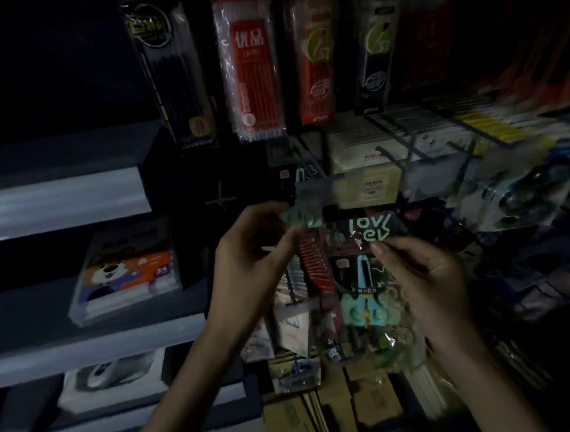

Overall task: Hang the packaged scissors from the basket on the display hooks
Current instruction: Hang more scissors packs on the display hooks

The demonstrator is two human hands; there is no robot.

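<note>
It's dim, but I can make out the right hand (425, 279) pinching the top edge of the packaged scissors (364, 298) — dark header card, teal handles low in a clear sleeve, hanging upright. The left hand (256, 253) is higher and to the left, fingers curled on a teal piece (302, 216) just beside that header; I cannot tell whether it belongs to the same pack. Pen packs (255, 65) hang in a row above. At left, a cartoon-dog box (125, 269) sits on a grey shelf (80, 350).
</note>
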